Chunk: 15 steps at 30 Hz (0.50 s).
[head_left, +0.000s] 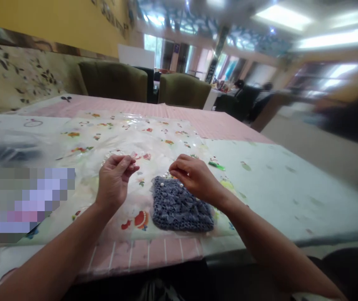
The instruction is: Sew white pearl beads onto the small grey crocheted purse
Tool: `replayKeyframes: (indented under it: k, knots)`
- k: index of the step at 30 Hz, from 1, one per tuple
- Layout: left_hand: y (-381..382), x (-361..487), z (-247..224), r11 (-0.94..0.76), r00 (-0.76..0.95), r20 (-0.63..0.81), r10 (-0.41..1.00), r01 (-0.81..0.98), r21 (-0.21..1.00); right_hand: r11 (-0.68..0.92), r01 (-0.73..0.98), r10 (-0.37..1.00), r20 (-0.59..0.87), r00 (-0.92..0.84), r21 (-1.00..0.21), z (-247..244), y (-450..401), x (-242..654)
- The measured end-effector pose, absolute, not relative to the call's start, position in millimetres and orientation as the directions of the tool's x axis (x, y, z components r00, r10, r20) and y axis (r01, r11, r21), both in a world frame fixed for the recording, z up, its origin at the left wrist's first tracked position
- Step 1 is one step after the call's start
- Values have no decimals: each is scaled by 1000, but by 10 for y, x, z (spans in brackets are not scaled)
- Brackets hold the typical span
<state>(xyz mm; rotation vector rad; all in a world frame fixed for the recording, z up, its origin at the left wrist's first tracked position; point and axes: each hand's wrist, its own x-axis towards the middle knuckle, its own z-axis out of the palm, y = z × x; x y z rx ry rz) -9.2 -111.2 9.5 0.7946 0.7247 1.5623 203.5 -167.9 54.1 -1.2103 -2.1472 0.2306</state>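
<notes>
A blue-grey knitted piece (180, 211), roughly square, lies on the table in front of me with a few white beads (162, 184) on its upper part. Over its top right edge is my right hand (194, 175), fingers pinched together; small pale beads show beside the fingertips, but what they grip is too small to make out. To the left, my left hand (114, 179) is raised with thumb and fingers pressed together on something I cannot make out. Just behind it lies what looks like a string of white beads (111, 154).
Clear plastic sheeting covers the patterned tablecloth (154, 138). A green-handled tool (216, 166) lies right of my right hand, black scissors (66, 99) at the far left. Left stands a plastic bag with dark contents (9, 152), near a blurred-out item. Chairs (183, 90) line the far edge.
</notes>
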Motion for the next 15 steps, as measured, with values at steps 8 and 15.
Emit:
replayKeyframes:
  k: [8,15]
  knots:
    - [-1056,-141,82,-176,-145,111,983,-583,793,506,783,862,230,-452,-362,420,-1044,1504]
    - [-980,-197,77,-196,-176,111,978,-602,774,385,895,919,1,-395,-227,150,-553,1104]
